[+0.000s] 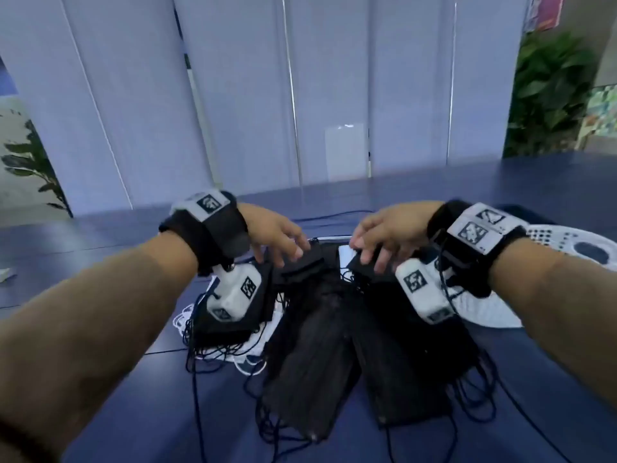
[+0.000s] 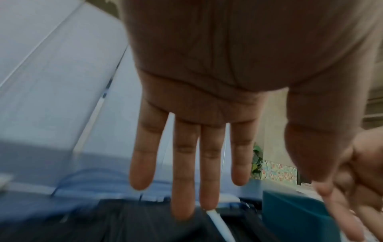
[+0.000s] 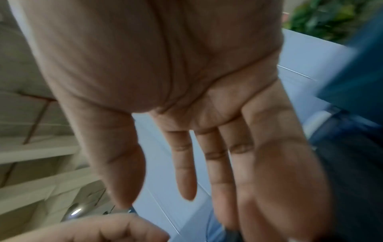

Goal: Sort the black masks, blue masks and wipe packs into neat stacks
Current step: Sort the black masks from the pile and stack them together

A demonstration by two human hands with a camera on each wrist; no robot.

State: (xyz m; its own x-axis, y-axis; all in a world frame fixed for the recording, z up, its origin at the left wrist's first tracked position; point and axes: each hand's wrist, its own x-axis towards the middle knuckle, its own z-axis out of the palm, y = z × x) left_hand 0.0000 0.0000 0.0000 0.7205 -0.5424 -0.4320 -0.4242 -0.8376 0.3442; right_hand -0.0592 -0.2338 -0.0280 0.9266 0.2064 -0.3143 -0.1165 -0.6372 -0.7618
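on the table, pleated black masks

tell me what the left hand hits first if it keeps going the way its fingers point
Most likely the black masks at the far end of the pile: the left hand has its straight fingers angled down just over them. Contact can't be confirmed; the wrist view is blurred.

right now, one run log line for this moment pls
left hand: open, above black masks | right hand: open, above same pile | table: blue | stacks: unfinished
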